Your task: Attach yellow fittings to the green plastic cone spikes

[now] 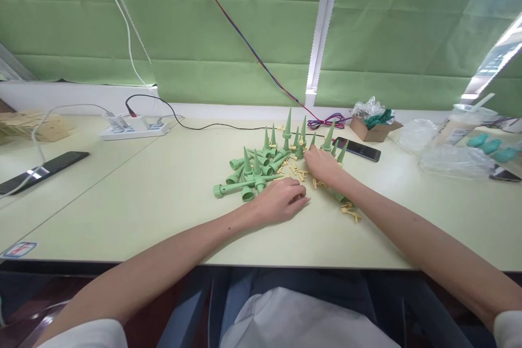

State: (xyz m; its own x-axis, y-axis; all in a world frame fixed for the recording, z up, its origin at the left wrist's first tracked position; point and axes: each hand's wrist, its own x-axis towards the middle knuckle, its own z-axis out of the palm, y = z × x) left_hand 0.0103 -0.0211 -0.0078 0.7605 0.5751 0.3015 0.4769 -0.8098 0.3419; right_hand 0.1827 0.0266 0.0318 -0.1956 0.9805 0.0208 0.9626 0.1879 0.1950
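In the head view, the green spikes (257, 169) sit around the middle of the worktop (142, 201), between its front and back edges. They are matte light-green plastic: slim cones tapering to a sharp point, on hollow tubular bodies. Several stand point up, mostly on the side toward the back edge; others lie crisscrossed, some showing round open ends. Small pale-yellow pieces (300, 174), stubby and branched (rather like tiny taps), are scattered among them, with a few more toward the front edge beside the right forearm.

The left hand (281, 199) rests at the heap's front side, fingers loosely curled; I cannot tell whether they hold anything. The right hand (321, 166) reaches in among the upright spikes, its fingers bent together, and what they pinch, if anything, is hidden. A dark phone (359, 149) lies beyond it, nearer the back edge.
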